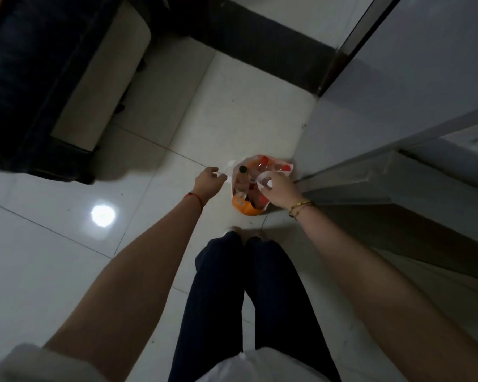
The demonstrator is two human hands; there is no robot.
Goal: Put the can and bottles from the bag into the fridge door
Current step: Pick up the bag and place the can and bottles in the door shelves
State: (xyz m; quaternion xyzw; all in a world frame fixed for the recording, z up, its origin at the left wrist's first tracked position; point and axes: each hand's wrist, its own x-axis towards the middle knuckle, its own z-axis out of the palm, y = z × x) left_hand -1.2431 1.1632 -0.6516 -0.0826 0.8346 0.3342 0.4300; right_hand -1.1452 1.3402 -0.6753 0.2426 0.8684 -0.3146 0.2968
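Dark trousers (232,299) above bag (243,206) on floor (66,244), beside fridge (398,92). Pinching its top at either side, left hand (209,179) and right hand (278,188), mouth spread. Seemingly barely begun: bottles (265,160) inside, none shelved; can not made out.

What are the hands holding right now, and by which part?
The bag, by its handles: the left hand pinches one, the right hand grips the other. The bottles sit inside.
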